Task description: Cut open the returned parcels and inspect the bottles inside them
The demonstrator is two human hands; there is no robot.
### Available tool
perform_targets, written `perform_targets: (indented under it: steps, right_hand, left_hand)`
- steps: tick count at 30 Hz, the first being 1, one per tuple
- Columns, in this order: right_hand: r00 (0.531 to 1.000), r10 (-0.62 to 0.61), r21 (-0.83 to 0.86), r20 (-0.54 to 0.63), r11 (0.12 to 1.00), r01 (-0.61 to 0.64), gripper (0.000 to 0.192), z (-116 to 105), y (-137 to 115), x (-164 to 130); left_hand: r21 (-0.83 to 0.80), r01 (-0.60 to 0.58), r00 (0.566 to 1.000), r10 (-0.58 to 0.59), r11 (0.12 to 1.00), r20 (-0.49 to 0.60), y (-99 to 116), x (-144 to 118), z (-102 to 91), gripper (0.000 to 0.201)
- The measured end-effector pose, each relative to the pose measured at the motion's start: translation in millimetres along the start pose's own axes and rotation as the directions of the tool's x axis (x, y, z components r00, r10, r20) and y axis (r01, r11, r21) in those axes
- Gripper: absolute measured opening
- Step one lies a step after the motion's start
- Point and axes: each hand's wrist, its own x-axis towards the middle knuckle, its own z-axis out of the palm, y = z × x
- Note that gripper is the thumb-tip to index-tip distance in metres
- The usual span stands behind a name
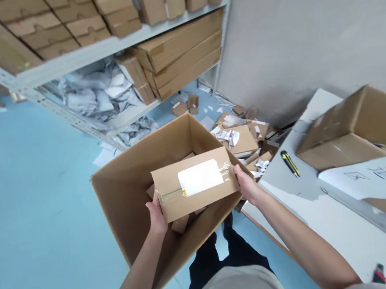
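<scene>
- whole frame's lit pretty bright, mostly soft
- white label mid-frame is badly blown out, print's been washed away
- little glints are caught on the clear tape
- grey shadow's cast across the table, right side
- shelf, upper left, looks stretched by the wide lens

This looks like a warehouse packing area, with stacked cartons and grey bags on a metal shelf, cardboard scraps littering the blue floor, a box cutter on a table, and a taped, labelled parcel over a large box.
</scene>
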Motion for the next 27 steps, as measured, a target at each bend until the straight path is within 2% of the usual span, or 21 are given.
perform_targets:
  steps: [2, 5, 10, 13, 15, 19, 23, 27]
  right_hand:
    - [0.997, -0.057, 0.051, -0.056, 0.997, 0.060, 0.053, -20.9, -16.4, -41.3]
    - [0.979, -0.141, 0.049, -0.150, 0.987, 0.150, 0.054, -58.1, -28.3, -96.7]
    - [0.950, -0.145, 0.067, -0.277, 0.983, 0.170, 0.057, -137.6, -15.4, -172.2]
    - [0.920, -0.113, 0.129, -0.375, 0.976, 0.173, 0.059, -191.8, 5.0, -215.0]
    - [0.896, -0.107, 0.168, -0.430, 0.966, 0.196, 0.058, -227.3, 21.1, -243.4]
    - [0.852, -0.087, 0.217, -0.517, 0.949, 0.228, 0.058, -290.0, 57.7, -292.2]
    - [0.818, -0.001, 0.317, -0.576, 0.921, 0.225, 0.061, -334.9, 97.8, -324.2]
    - [0.804, 0.074, 0.428, -0.590, 0.873, 0.234, 0.061, -357.9, 133.9, -344.6]
  left_hand:
    - [0.027, 0.034, 0.997, -0.036, 0.999, 0.070, 5.7, -19.8, 30.2, 0.079]
    - [0.066, 0.052, 0.978, -0.064, 0.996, 0.201, 1.6, -44.6, 72.9, 0.081]
    - [0.133, 0.043, 0.895, -0.098, 0.990, 0.436, -33.3, -75.6, 153.1, 0.085]
    - [0.198, 0.088, 0.840, -0.180, 0.976, 0.512, -68.7, -95.0, 209.5, 0.082]
    - [0.243, 0.129, 0.788, -0.248, 0.961, 0.563, -97.3, -109.2, 245.4, 0.079]
    - [0.320, 0.169, 0.672, -0.347, 0.932, 0.655, -162.1, -134.0, 301.5, 0.078]
    - [0.423, 0.160, 0.594, -0.429, 0.892, 0.680, -223.6, -148.9, 333.1, 0.083]
    - [0.514, 0.163, 0.534, -0.513, 0.842, 0.672, -266.3, -157.4, 347.8, 0.084]
